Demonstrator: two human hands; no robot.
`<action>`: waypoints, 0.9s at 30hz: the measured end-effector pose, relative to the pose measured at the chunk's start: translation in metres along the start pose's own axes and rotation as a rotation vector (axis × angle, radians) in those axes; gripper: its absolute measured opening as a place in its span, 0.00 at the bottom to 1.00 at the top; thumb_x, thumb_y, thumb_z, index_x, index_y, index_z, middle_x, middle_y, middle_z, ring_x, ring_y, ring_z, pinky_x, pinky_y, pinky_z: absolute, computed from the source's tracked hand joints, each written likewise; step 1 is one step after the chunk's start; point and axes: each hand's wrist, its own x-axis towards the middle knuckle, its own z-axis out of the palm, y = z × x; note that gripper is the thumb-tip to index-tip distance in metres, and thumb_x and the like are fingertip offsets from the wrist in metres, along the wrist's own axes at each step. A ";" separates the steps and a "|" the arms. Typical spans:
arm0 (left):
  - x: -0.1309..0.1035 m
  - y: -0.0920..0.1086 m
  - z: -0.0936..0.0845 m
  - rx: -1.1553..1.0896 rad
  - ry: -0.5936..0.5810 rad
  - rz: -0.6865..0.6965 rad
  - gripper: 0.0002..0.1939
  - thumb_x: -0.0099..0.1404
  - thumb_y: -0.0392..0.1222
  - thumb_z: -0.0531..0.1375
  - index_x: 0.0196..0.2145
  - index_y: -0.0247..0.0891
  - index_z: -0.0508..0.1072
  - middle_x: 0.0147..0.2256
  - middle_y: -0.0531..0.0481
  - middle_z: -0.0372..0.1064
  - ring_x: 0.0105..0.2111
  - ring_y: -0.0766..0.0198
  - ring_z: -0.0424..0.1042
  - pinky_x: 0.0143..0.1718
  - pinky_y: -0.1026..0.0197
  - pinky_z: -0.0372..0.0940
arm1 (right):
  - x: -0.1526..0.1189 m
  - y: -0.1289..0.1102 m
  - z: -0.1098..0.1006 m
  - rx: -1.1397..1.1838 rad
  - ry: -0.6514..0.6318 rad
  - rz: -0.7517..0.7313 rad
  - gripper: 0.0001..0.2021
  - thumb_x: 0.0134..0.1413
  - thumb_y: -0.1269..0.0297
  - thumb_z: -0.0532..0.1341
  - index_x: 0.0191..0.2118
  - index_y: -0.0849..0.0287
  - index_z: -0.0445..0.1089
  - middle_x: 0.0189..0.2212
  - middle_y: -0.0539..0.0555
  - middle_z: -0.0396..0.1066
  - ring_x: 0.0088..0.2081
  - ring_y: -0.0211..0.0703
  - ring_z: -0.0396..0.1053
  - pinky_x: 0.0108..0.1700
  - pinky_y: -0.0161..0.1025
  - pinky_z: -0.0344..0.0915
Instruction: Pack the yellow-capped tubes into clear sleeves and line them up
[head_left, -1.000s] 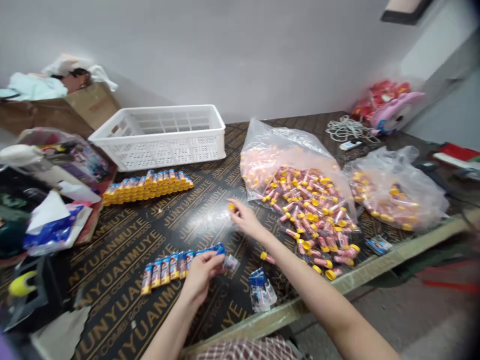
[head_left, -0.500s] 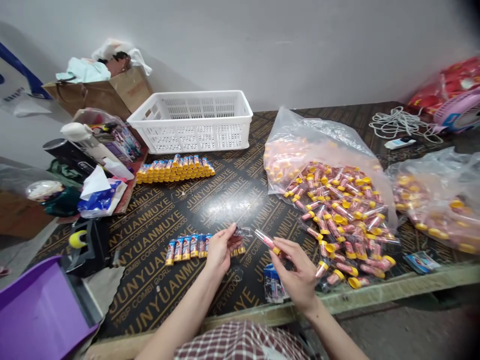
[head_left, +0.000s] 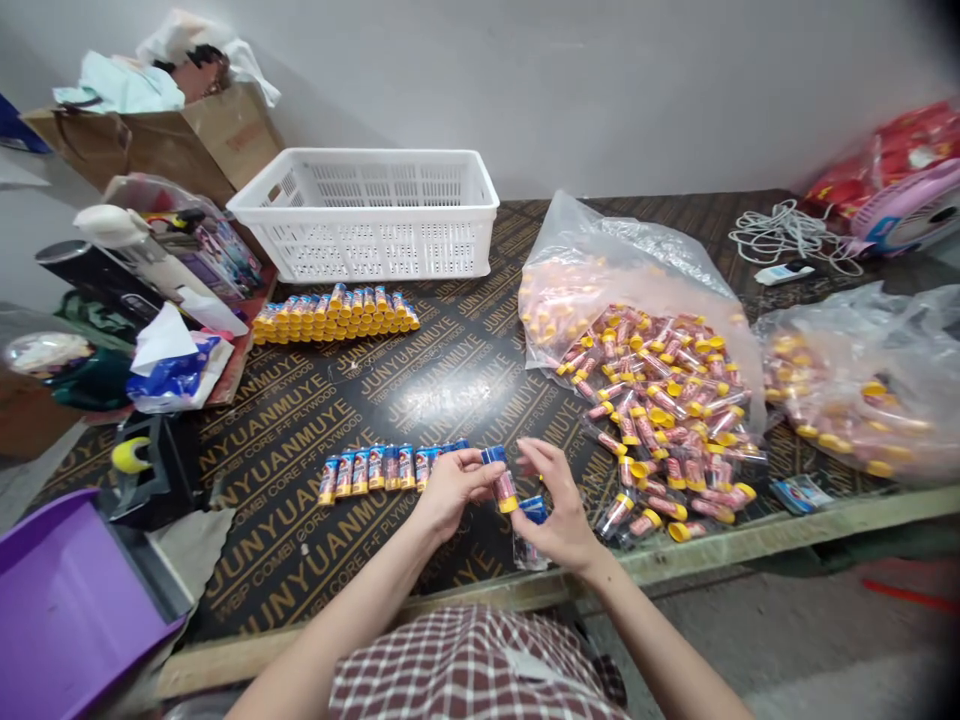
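Note:
My left hand (head_left: 452, 492) pinches a small pink-labelled tube with a yellow cap (head_left: 504, 490), the cap pointing down. A blue band now shows around the tube's top. Close by on the right, my right hand (head_left: 559, 505) has its fingers raised and apart, the thumb near the yellow cap. Left of my left hand runs a row of tubes in blue wrappers (head_left: 376, 468). A small stack of clear and blue printed sleeves (head_left: 531, 545) lies under my right hand, partly hidden. To the right spreads a heap of pink tubes with yellow caps (head_left: 667, 400).
Behind stand stacked blue-wrapped tubes (head_left: 337, 318) and a white plastic basket (head_left: 360, 245). A clear bag (head_left: 562, 290) backs the heap; another filled bag (head_left: 862, 390) sits right. A tape dispenser (head_left: 139, 475) and a purple dustpan (head_left: 82, 600) are left.
The tube has passed from my right hand to my left, and the clear sleeve seen in my left hand is now around it. My right hand has let go. The view has shifted slightly.

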 end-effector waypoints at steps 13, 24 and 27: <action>-0.009 -0.008 0.003 0.027 -0.075 -0.083 0.19 0.39 0.42 0.73 0.29 0.30 0.75 0.25 0.49 0.72 0.23 0.68 0.70 0.27 0.65 0.65 | -0.003 0.005 0.001 0.209 -0.151 0.015 0.39 0.38 0.76 0.56 0.61 0.55 0.49 0.57 0.59 0.60 0.56 0.50 0.62 0.55 0.48 0.64; -0.015 0.019 -0.042 0.256 0.207 0.137 0.17 0.40 0.44 0.71 0.27 0.32 0.74 0.23 0.48 0.73 0.22 0.65 0.70 0.25 0.64 0.64 | 0.007 0.005 -0.014 0.153 -0.154 0.045 0.42 0.47 0.66 0.63 0.64 0.52 0.41 0.64 0.60 0.45 0.58 0.51 0.59 0.56 0.52 0.61; -0.028 0.051 -0.102 0.601 0.645 0.327 0.18 0.36 0.46 0.71 0.25 0.34 0.74 0.21 0.50 0.71 0.22 0.64 0.69 0.25 0.65 0.62 | 0.005 0.024 -0.032 0.041 -0.044 0.131 0.38 0.49 0.63 0.63 0.64 0.50 0.45 0.61 0.59 0.52 0.57 0.50 0.61 0.55 0.52 0.62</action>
